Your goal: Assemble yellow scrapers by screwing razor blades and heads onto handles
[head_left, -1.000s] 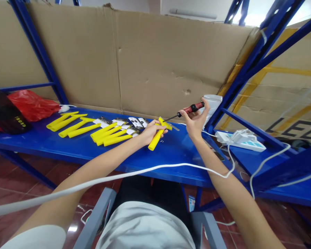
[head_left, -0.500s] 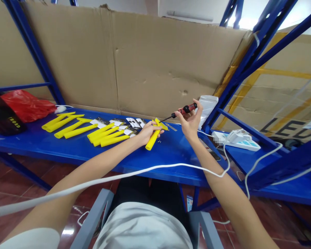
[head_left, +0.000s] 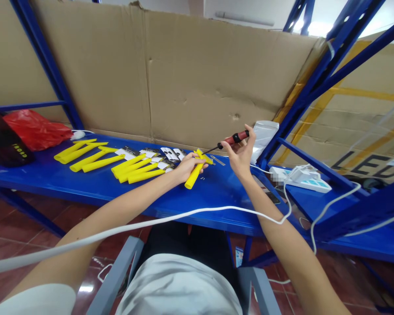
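My left hand (head_left: 188, 168) is closed around a yellow T-shaped scraper handle (head_left: 193, 176), its hollow end tilted down toward me just above the blue tabletop. In my right hand (head_left: 242, 154) is a screwdriver (head_left: 235, 138) with a red and black grip, held by the fingers. The thin dark shaft slants down to the left, and its tip meets the head of the yellow handle; the exact contact is too small to make out. Beside the head lies a thin metal blade (head_left: 218, 160). Tiny bits, perhaps screws (head_left: 202, 178), rest on the table near the handle.
Several more yellow handles (head_left: 141, 168) with black-and-white cards (head_left: 170, 154) lie to the left. A red plastic bag (head_left: 36, 133) sits at the far left. On the right are a white power strip (head_left: 315, 181) and a white pouch (head_left: 264, 138). A white cable (head_left: 197, 212) crosses before me.
The view has shifted very slightly. My right hand has turned the screwdriver's grip a little; both hands keep their places and their holds.
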Action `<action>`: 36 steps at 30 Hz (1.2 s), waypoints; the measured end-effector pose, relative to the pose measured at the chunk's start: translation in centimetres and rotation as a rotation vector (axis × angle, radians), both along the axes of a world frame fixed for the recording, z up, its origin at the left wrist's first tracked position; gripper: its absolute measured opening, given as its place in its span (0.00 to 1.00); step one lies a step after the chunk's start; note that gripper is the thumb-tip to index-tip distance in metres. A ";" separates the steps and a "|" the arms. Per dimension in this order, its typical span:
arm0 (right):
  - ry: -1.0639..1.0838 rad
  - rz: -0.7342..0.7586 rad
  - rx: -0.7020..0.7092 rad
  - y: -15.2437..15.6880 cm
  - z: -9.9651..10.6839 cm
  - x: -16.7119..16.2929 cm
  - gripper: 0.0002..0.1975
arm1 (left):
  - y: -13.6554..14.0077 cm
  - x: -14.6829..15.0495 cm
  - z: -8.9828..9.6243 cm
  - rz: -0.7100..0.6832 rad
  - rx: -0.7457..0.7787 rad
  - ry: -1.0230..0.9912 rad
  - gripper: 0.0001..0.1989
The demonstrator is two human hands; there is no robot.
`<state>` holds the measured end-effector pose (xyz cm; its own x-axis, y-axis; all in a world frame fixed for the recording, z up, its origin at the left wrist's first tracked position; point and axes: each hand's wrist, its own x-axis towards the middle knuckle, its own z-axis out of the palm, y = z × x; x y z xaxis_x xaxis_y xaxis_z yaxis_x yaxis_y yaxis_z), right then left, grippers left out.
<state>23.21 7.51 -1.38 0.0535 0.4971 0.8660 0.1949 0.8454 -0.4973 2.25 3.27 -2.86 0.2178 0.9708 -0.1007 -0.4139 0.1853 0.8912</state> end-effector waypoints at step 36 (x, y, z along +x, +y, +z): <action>-0.032 0.100 -0.014 -0.7 0.0 -0.2 0.46 | 0.4 -0.3 -0.2 0.005 0.017 -0.003 0.20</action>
